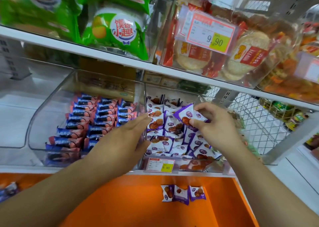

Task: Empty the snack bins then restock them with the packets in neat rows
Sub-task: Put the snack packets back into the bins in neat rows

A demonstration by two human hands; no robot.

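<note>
Pinching a purple-and-white snack packet [189,114] between thumb and fingers, the right hand [214,121] holds it just above the middle clear bin [174,170], which serves as the landmark for everything around it. Inside that bin lie many more purple packets [165,137], some standing in rough rows toward the back and others tilted and overlapping toward the front. The left hand [126,137] is spread flat with straight fingers, its fingertips touching the packets at the bin's left edge. A price label [161,165] reading 9.90 sits on the bin's front wall. Just left of the bin stands a second clear bin [43,128] filled with blue-and-pink packets [89,119] laid in neat overlapping rows. Below the bin, on the orange ledge [129,201], three loose purple packets [183,193] lie side by side. Above the bin, on the upper shelf [103,53], sit green snack bags [114,28] and, further right, a bin of round rice crackers [224,57] with a larger 9.90 tag [209,32]. Right of the bin is a wire mesh basket [255,119].
</note>
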